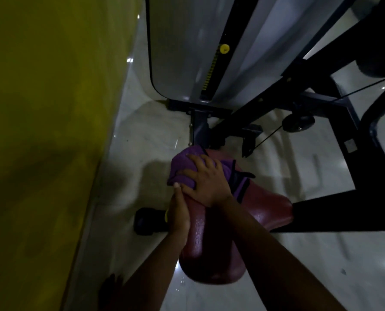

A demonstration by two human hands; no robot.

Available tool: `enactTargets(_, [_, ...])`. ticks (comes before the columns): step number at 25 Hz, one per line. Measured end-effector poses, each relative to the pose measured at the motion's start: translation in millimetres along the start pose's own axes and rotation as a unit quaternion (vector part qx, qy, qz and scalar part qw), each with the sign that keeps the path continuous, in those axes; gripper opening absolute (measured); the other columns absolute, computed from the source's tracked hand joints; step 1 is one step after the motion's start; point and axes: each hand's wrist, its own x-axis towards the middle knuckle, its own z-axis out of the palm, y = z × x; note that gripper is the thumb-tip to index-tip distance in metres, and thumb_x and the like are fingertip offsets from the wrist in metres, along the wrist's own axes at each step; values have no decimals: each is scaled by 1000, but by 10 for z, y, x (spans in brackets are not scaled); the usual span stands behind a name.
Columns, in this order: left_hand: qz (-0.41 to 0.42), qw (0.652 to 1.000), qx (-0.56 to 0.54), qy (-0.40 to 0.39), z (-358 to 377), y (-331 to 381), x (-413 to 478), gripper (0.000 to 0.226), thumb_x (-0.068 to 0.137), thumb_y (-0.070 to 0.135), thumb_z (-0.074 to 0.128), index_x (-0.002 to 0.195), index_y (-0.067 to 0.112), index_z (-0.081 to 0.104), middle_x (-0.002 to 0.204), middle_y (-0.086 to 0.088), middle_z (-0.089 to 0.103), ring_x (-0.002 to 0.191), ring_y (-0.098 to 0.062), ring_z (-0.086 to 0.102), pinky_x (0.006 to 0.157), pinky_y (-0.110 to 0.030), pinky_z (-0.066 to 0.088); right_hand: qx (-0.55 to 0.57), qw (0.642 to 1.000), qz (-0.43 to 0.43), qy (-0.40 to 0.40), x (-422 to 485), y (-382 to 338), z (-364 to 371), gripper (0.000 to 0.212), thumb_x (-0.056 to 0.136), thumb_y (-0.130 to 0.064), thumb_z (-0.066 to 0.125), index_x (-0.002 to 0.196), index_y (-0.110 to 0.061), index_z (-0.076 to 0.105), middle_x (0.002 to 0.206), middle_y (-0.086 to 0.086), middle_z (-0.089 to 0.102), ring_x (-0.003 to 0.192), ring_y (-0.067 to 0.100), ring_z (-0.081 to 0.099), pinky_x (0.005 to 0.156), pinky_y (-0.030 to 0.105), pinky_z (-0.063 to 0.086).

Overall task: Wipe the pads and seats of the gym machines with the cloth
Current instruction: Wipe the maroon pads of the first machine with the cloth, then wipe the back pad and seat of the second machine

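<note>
A dark red padded seat (263, 212) of a gym machine fills the lower middle of the head view, its surface shiny with small drops. A purple cloth (182, 167) lies bunched on the seat's far end. My right hand (207, 182) presses flat on the cloth, fingers spread over it. My left hand (179, 212) grips the seat's left edge just below the cloth, thumb touching the cloth's corner. Both forearms reach in from the bottom of the view.
A yellow wall (41, 131) runs along the left. The machine's grey weight-stack shroud (180, 52) with a yellow pin (224, 48) stands ahead. Its dark frame (321, 102) and a cable pulley (299, 123) are at the right. A black foot (146, 221) sits on the pale glossy floor (142, 135).
</note>
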Motion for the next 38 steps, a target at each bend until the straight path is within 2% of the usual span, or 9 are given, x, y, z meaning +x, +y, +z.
enactTargets(3, [67,978,166,108,139,-38,-31,68,88,64,23,130,19,51,129,-12,59,116,-33,55,99,-40,41,13,998,64,-2,107,221,-20,56,80,-67,24,125,-47,49,144,4,40,128,32,38,101,47,28])
enactTargets(8, [67,963,214,146,191,-27,-37,61,91,60,29,134,21,47,129,-13,58,117,-37,53,96,-42,40,15,981,194,-11,-201,635,-79,66,79,-69,10,139,-49,27,149,7,33,131,31,35,102,44,31])
enactTargets(14, [94,959,220,151,177,-125,28,73,84,70,22,127,18,51,121,-14,62,109,-37,58,93,-48,46,-24,893,442,83,-910,454,-16,56,84,-57,30,131,-36,50,136,15,50,114,41,50,88,50,39])
enactTargets(20, [96,975,174,99,128,-114,-40,65,89,65,28,124,16,53,120,-14,63,108,-34,60,93,-46,48,4,908,415,61,-1183,-510,121,49,84,-50,39,130,-38,51,132,12,53,106,40,55,78,52,49])
enactTargets(24, [114,984,138,15,-106,24,-401,42,98,35,40,122,4,55,122,-18,61,112,-32,58,97,-42,45,29,931,361,35,-1431,-570,-49,48,77,-42,49,125,-42,49,121,13,60,91,38,61,67,46,52])
enactTargets(26, [116,984,135,-13,-215,102,-684,39,99,29,41,123,2,55,123,-16,60,113,-30,56,99,-40,44,98,923,367,62,-1534,-598,-299,42,86,-38,48,129,-39,50,125,17,56,99,41,58,75,47,50])
enactTargets(31, [99,986,101,-86,-285,349,-1566,44,97,30,44,133,5,49,136,-13,52,125,-27,49,110,-41,35,316,823,436,184,-2080,-895,-1182,46,90,-42,41,134,-31,48,136,16,42,120,34,44,101,40,38])
enactTargets(35, [104,971,109,-184,-223,388,-2411,42,98,28,42,136,9,47,137,-9,50,126,-25,46,105,-35,37,396,735,477,274,-2802,-1077,-1775,34,98,-26,44,129,-16,52,125,13,48,114,24,48,90,19,32])
enactTargets(38, [106,938,178,-277,-59,189,-2917,43,99,32,39,137,13,45,141,-9,48,130,-24,44,111,-38,32,411,662,530,336,-3410,-1218,-2026,32,98,-26,42,125,-13,53,118,8,53,105,18,51,85,22,36])
